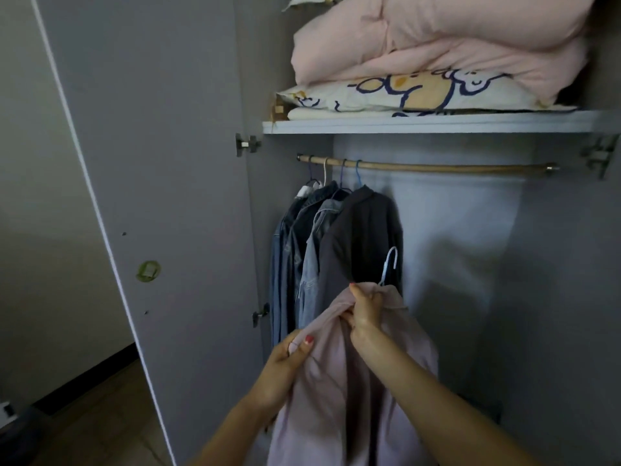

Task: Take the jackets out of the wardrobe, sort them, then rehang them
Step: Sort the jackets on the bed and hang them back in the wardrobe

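Pink jacket (pixel 339 398) is hanging below the rod (pixel 426 167), gripped by both hands: left hand (pixel 285 361) pinching its edge, right hand (pixel 366 311) clutching the collar by a white hanger (pixel 389 265). No writing is showing.

Two hands hold a pink jacket (pixel 339 391) in front of the open wardrobe (pixel 544 264). The left hand (pixel 285 361) grips the cloth at one side. The right hand (pixel 364 311) pinches it near the collar, just under a white hanger hook (pixel 389 265). Four jackets (pixel 336 243) hang close together at the left end of the wooden rod (pixel 437 167). On the shelf (pixel 437 124) above, a pink blanket (pixel 437 38) lies on a pillow (pixel 403 94). The door (pixel 151 196) stands open on the left.
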